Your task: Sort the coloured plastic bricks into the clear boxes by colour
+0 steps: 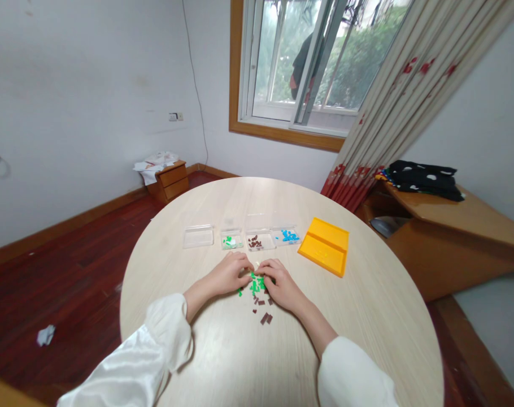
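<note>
Small green pieces lie in a loose pile on the round table, with several flat brown pieces scattered on its near side. At the pile's left edge is my left hand, its fingers curled and the tips bent toward the thumb. My right hand curls over the right edge of the pile, fingertips close to those of the left. Both sets of fingertips meet near a tiny pale piece. Whatever they pinch is too small to make out.
Behind my hands stand clear plastic boxes: one with no pieces visible, one with green pieces, one with brown pieces and one with blue pieces. An open yellow case lies to their right.
</note>
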`<act>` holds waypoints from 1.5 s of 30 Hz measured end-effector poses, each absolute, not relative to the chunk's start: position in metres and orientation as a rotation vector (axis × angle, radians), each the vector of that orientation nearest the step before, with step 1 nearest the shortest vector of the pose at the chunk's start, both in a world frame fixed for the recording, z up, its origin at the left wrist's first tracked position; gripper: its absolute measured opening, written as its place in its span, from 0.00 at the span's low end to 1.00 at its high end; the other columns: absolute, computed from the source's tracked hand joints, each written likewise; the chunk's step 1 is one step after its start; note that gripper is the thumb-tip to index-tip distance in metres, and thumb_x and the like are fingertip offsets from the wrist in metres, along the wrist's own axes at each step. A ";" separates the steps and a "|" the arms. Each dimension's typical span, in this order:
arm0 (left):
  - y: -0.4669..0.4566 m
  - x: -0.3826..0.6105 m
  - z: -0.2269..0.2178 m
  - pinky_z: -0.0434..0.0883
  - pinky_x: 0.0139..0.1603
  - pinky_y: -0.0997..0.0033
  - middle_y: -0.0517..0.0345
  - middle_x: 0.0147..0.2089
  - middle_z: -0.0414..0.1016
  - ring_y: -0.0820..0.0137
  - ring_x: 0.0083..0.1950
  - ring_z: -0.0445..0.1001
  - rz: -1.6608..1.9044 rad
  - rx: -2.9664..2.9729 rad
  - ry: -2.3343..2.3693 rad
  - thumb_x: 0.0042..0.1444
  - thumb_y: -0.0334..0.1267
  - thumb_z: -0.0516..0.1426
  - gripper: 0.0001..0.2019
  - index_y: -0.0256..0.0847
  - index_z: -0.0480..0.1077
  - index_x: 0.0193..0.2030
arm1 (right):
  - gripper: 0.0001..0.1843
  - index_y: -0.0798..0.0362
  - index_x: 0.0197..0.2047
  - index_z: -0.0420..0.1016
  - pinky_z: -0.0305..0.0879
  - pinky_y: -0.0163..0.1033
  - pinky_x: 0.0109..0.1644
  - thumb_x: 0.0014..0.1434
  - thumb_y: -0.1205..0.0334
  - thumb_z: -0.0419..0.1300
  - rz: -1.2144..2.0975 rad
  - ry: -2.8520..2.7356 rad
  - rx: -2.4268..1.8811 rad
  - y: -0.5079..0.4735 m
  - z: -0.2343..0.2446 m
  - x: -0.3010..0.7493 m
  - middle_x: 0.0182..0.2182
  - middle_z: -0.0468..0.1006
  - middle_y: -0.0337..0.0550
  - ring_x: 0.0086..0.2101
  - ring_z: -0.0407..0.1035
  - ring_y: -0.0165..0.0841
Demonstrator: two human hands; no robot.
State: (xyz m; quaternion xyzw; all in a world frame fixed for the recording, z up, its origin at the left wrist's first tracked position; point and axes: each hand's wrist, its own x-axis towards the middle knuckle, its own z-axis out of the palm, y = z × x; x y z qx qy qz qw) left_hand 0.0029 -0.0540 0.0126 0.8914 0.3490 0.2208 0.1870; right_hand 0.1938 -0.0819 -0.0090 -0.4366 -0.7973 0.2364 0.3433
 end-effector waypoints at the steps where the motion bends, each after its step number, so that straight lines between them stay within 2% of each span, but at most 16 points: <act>1: -0.054 0.003 0.013 0.62 0.43 0.69 0.56 0.35 0.72 0.67 0.40 0.69 0.616 2.512 0.985 0.52 0.32 0.56 0.07 0.40 0.73 0.36 | 0.20 0.49 0.37 0.77 0.60 0.46 0.50 0.51 0.79 0.50 0.614 -2.072 -1.132 -0.082 -0.009 0.194 0.38 0.72 0.43 0.43 0.63 0.35; 9: -0.056 0.006 0.016 0.63 0.41 0.69 0.56 0.33 0.73 0.68 0.37 0.70 0.562 2.505 1.039 0.52 0.31 0.56 0.07 0.40 0.75 0.35 | 0.18 0.49 0.37 0.77 0.59 0.46 0.50 0.51 0.78 0.53 0.616 -2.112 -1.136 -0.083 -0.008 0.194 0.38 0.72 0.42 0.43 0.63 0.35; 21: -0.056 0.009 0.013 0.63 0.40 0.70 0.56 0.33 0.73 0.68 0.36 0.70 0.501 2.510 1.092 0.47 0.30 0.55 0.07 0.38 0.73 0.33 | 0.18 0.49 0.35 0.77 0.60 0.45 0.49 0.51 0.79 0.52 0.663 -2.034 -1.106 -0.082 -0.007 0.194 0.36 0.72 0.42 0.42 0.63 0.34; 28: -0.057 0.009 0.013 0.63 0.40 0.69 0.56 0.33 0.72 0.67 0.36 0.69 0.492 2.520 1.096 0.46 0.30 0.55 0.07 0.37 0.72 0.33 | 0.19 0.49 0.36 0.77 0.60 0.45 0.49 0.51 0.79 0.52 0.668 -2.023 -1.106 -0.083 -0.007 0.193 0.36 0.72 0.42 0.42 0.63 0.34; 35: -0.059 0.006 0.017 0.64 0.43 0.68 0.53 0.36 0.72 0.65 0.41 0.70 0.502 2.515 1.080 0.47 0.31 0.56 0.08 0.38 0.73 0.35 | 0.17 0.50 0.35 0.76 0.60 0.45 0.49 0.50 0.78 0.52 0.662 -2.030 -1.118 -0.083 -0.007 0.194 0.37 0.72 0.42 0.42 0.64 0.35; 45: -0.058 0.007 0.017 0.63 0.40 0.69 0.54 0.33 0.72 0.66 0.38 0.69 0.473 2.553 1.105 0.45 0.31 0.56 0.06 0.38 0.73 0.32 | 0.17 0.49 0.35 0.76 0.61 0.45 0.48 0.50 0.78 0.52 0.647 -2.025 -1.111 -0.083 -0.007 0.194 0.36 0.72 0.42 0.41 0.64 0.34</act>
